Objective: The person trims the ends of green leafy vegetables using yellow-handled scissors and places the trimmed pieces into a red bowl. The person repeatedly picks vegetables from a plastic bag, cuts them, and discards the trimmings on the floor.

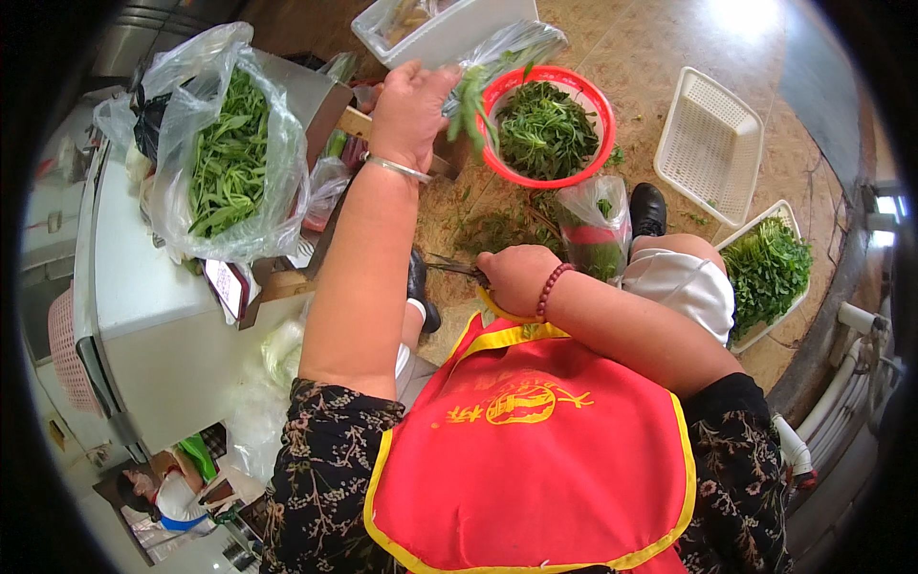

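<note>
My left hand (412, 111) reaches forward with a few green stalks (471, 107) at its fingertips, blurred, beside the rim of a red and white plastic basket (609, 129). Dark leafy greens (549, 129) fill that basket. In my right hand (518, 276) is a pair of scissors (453, 266), blades pointing left, with a yellow handle loop below the fist. Under the blades, loose green trimmings (502, 233) lie on the floor. A clear plastic bag (595, 215) of greens stands beyond my right wrist.
On the white counter (161, 294) at left sits an opened plastic bag (283, 179) of long-leaf greens. A white perforated basket (710, 143) rests on the tiled floor; another holds leafy herbs (767, 265). A white foam box (459, 32) stands ahead. Pipes (832, 402) run along the right wall.
</note>
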`<state>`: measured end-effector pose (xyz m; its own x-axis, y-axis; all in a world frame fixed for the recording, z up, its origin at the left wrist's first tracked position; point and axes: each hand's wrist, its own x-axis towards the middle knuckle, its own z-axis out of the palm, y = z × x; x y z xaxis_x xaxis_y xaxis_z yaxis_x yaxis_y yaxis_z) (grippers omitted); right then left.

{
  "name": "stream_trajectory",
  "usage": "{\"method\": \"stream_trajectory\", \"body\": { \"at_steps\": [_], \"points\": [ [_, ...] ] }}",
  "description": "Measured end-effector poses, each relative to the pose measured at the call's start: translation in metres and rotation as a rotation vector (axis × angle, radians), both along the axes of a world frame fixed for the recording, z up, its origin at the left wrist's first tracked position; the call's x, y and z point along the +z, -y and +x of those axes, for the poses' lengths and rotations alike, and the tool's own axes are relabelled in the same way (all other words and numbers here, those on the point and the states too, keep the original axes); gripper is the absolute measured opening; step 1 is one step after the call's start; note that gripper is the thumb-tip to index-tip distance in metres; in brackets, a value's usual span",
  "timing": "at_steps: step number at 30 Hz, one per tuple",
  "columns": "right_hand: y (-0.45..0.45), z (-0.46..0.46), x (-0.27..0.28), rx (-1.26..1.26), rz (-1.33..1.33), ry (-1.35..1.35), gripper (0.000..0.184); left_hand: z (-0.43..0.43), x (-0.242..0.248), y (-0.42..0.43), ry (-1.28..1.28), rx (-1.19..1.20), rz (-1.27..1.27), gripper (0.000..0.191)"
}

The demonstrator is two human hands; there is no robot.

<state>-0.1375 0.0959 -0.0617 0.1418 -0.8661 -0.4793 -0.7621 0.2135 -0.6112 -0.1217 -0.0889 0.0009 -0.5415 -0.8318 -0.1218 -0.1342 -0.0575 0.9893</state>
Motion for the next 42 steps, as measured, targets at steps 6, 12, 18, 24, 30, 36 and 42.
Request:
{"method": "stream_trajectory", "body": {
  "at_steps": [6, 12, 18, 24, 30, 36, 42],
  "points": [
    [0.000, -0.004, 0.005, -0.005, 0.001, -0.037, 0.030, 0.046, 0.006, -0.006, -0.003, 0.009, -0.187, 0.037],
    [0.000, -0.002, 0.001, 0.042, 0.010, -0.068, 0.030, 0.156, 0.041, 0.009, 0.255, 0.299, -0.766, 0.027],
    [0.003, 0.012, -0.001, 0.117, -0.051, -0.103, 0.029, 0.221, 0.053, 0.024, 0.946, 0.162, -1.035, 0.031],
    [0.009, 0.021, -0.004, 0.181, -0.054, -0.139, 0.029, 0.225, 0.060, 0.015, 0.875, -0.003, -0.965, 0.020],
    [0.012, 0.022, -0.008, 0.186, -0.059, -0.148, 0.030, 0.202, 0.070, 0.063, 1.029, 0.199, -1.032, 0.022],
    [0.014, 0.018, -0.016, 0.177, -0.056, -0.147, 0.034, 0.178, 0.076, 0.077, 1.206, 0.217, -0.843, 0.026],
    [0.013, 0.017, -0.021, 0.178, -0.070, -0.138, 0.034, 0.174, 0.082, 0.082, 1.375, 0.044, -0.690, 0.029]
  ]
}}
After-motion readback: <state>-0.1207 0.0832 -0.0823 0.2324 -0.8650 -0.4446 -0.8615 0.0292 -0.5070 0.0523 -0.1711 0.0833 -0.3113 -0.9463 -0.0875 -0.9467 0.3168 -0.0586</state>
